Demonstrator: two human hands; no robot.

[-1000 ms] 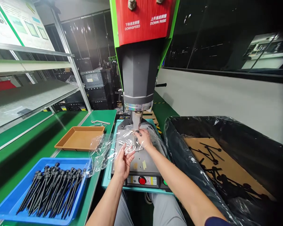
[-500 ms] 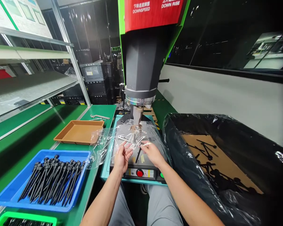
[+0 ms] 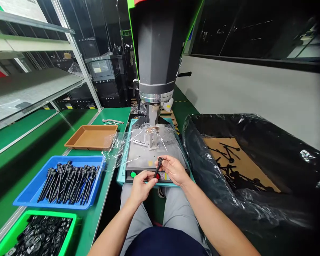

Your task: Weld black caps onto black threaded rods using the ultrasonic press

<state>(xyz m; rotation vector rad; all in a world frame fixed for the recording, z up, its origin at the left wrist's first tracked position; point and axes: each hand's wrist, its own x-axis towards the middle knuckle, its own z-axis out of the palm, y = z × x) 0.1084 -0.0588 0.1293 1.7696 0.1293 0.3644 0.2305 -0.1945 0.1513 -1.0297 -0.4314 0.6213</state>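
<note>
Between my two hands is a slim black plastic spike (image 3: 159, 168) with a wider head, tilted with its head up. My right hand (image 3: 174, 170) pinches it near the head. Lower down, the thumb and fingers of my left hand (image 3: 142, 185) close on its other end. Both hands are over the front edge of the press base (image 3: 138, 160), in front of the metal fixture (image 3: 152, 140). Above that fixture stands the press's metal horn (image 3: 153, 115). Clear plastic film (image 3: 166, 137) covers part of the base around the fixture.
On the left bench are a blue tray (image 3: 29, 199) of black spikes, a green bin (image 3: 74, 222) of small black round parts, a brown tray (image 3: 92, 137) and a wrench (image 3: 113, 121). At right, a box lined with black plastic (image 3: 202, 170) holds cardboard and loose spikes.
Both hands have come down and toward me, off the fixture area. My left hand, open before, now grips the spike's lower end. The camera view has tilted downward.
</note>
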